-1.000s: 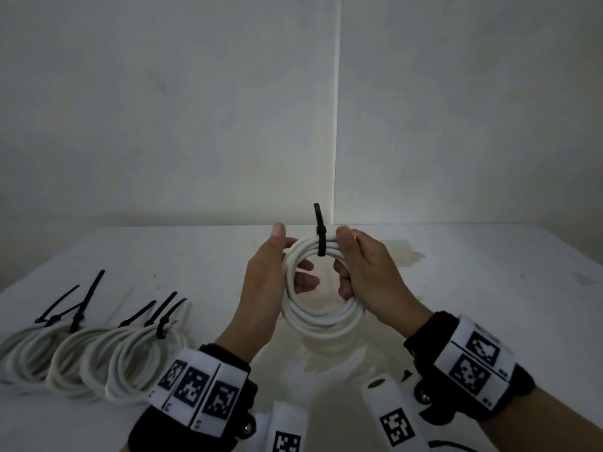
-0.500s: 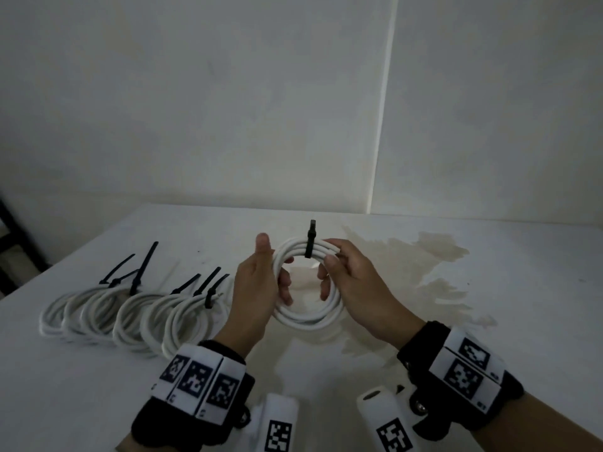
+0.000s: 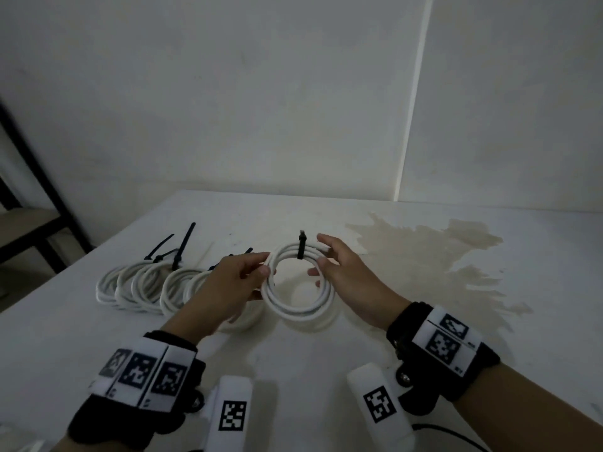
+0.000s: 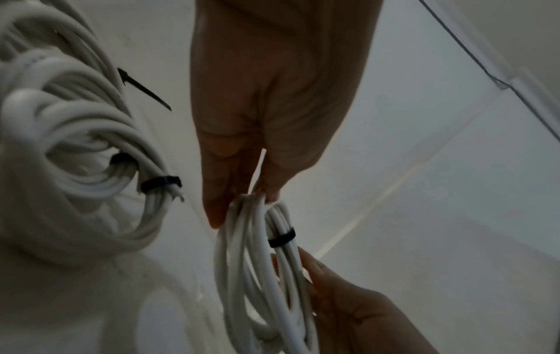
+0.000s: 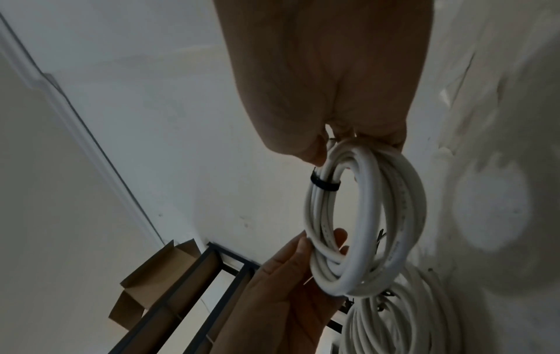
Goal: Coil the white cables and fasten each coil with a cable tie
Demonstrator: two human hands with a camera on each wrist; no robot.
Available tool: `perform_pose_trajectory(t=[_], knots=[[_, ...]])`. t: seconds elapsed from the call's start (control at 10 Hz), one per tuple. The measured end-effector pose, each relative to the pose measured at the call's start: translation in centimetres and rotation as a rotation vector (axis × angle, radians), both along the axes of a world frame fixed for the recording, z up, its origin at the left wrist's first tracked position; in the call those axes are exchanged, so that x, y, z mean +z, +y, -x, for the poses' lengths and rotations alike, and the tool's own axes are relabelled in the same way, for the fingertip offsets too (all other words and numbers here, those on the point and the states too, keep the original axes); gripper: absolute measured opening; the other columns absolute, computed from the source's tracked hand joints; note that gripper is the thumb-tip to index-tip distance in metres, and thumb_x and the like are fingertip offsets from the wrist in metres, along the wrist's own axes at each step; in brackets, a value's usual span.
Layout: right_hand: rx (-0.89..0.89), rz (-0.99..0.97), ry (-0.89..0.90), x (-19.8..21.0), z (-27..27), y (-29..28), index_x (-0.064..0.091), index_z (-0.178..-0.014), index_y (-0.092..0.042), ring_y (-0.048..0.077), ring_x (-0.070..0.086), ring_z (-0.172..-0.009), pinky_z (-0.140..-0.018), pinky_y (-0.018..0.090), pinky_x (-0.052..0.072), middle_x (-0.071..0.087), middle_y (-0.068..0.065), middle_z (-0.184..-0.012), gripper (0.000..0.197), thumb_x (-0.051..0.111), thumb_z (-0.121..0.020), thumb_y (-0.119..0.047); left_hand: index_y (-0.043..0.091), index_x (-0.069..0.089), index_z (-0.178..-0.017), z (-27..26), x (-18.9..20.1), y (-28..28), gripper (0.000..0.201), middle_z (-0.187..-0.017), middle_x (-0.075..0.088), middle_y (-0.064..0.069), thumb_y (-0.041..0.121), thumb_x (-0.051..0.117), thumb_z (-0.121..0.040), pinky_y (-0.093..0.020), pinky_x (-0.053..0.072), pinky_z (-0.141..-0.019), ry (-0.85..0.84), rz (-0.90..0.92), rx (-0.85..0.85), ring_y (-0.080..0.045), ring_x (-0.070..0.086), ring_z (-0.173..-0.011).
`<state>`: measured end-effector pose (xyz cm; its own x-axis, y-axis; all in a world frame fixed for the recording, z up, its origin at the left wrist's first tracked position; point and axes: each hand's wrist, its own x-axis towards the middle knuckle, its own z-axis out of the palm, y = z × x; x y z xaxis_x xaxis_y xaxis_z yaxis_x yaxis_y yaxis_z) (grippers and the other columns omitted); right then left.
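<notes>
Both hands have carried the tied coil [image 3: 298, 283] leftward since the earlier frames, so the row of finished coils [image 3: 146, 285] that lay well off to the left now sits just beyond the left hand [image 3: 228, 288], partly hidden by it. That hand grasps the coil's left rim, thumb and fingertips pinched on the strands, as the left wrist view shows plainly. The right hand [image 3: 347, 275] is at the opposite rim: in the head view its fingers look straightened and spread, the thumb near the strands, while the right wrist view has fingertips touching the top of the loop, so whether it grips or merely steadies I cannot tell. The coil is held upright above the table [image 3: 424, 321], its ring facing the person, the black cable tie [image 3: 301, 247] cinched at the top with its tail pointing up between the two hands. This coil looks fastened, and the likely next step is setting it down with the others. What matters for that: the pile lies to the left, on the far side of the left hand, so the left hand is nearer and can lay the ring down at the row's right end once the right hand lets go.
</notes>
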<state>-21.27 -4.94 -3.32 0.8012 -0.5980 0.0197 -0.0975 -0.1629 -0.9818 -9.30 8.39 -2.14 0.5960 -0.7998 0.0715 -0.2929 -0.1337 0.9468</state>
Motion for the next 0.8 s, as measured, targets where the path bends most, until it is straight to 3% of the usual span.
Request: perform_pose_trajectory(t=[0.1,0.2,0.3,0.4,0.5,0.6,0.7,0.8], knots=[[0.044,0.03,0.057,0.1,-0.9,0.7,0.027,-0.143,-0.022,0.017,0.042,-0.128,-0.104,0.028,0.033,0.032,0.001,-0.147,0.047,0.04,-0.098,-0.019,0.011,0.062,-0.109,-0.9,-0.1,0.4,0.025,-0.086,0.066,-0.007,0.003,0.042,-0.096,-0.014,0.054,-0.063,-0.042,-0.047,0.02,-0.015,0.061,-0.078],[0.083,0.087,0.127,-0.1,-1.2,0.9,0.017,-0.146,-0.024,0.015,0.017,-0.142,-0.113,0.029,0.019,0.011,-0.004,-0.156,0.053,0.038,-0.098,-0.032,0.007,0.062,-0.115,-1.9,-0.5,0.7,0.027,-0.095,0.066,-0.016,0.005,0.042,-0.096,-0.023,0.056,-0.07,-0.123,-0.105,0.045,-0.024,0.062,-0.084],[0.124,0.16,0.229,-0.3,-1.4,0.7,0.013,-0.147,-0.026,0.013,0.005,-0.144,-0.114,0.03,0.011,-0.002,-0.004,-0.157,0.056,0.033,-0.098,-0.041,0.015,0.064,-0.104,-2.6,-1.0,1.2,0.024,-0.088,0.066,-0.009,0.006,0.044,-0.096,-0.018,0.052,-0.064,-0.216,-0.164,0.077,-0.02,0.061,-0.076],[0.193,0.207,0.304,-0.7,-1.7,0.7,0.017,-0.147,-0.022,0.013,0.011,-0.143,-0.11,0.025,0.013,0.009,-0.003,-0.156,0.055,0.031,-0.098,-0.042,0.022,0.062,-0.095,-2.9,-1.3,1.6,0.025,-0.07,0.059,0.0,0.006,0.043,-0.096,-0.007,0.04,-0.048,-0.244,-0.224,0.086,-0.007,0.05,-0.06],[0.272,0.212,0.322,-1.1,-2.0,1.3,0.029,-0.143,-0.013,0.016,0.03,-0.135,-0.106,0.026,0.023,0.032,0.002,-0.149,0.049,0.032,-0.099,-0.037,0.011,0.066,-0.107,-3.1,-1.5,1.6,0.024,-0.084,0.067,-0.01,0.008,0.044,-0.096,-0.015,0.046,-0.058,-0.259,-0.294,0.105,-0.013,0.058,-0.07],[0.308,0.232,0.357,-1.8,-2.4,1.4,0.046,-0.128,-0.014,0.017,0.046,-0.11,-0.092,0.029,0.033,0.051,0.002,-0.123,0.04,0.033,-0.099,-0.037,0.007,0.063,-0.118,-3.7,-1.9,1.0,0.028,-0.111,0.067,-0.015,0.014,0.051,-0.094,-0.024,0.045,-0.078,-0.4,-0.365,0.182,-0.024,0.063,-0.097],[0.306,0.274,0.422,-1.7,-2.2,1.6,0.047,-0.124,-0.01,0.023,0.049,-0.113,-0.096,0.036,0.036,0.052,0.006,-0.124,0.042,0.034,-0.098,-0.04,0.006,0.066,-0.111,-3.7,-1.8,0.5,0.025,-0.112,0.066,-0.016,0.016,0.058,-0.09,-0.023,0.039,-0.08,-0.482,-0.392,0.236,-0.026,0.061,-0.102],[0.274,0.283,0.423,-1.2,-1.8,1.4,0.035,-0.139,-0.01,0.023,0.037,-0.131,-0.107,0.033,0.027,0.039,0.008,-0.144,0.05,0.035,-0.098,-0.039,0.005,0.069,-0.105,-3.9,-1.1,0.3,0.022,-0.109,0.067,-0.014,0.017,0.059,-0.089,-0.02,0.036,-0.076,-0.526,-0.379,0.274,-0.024,0.061,-0.101]])
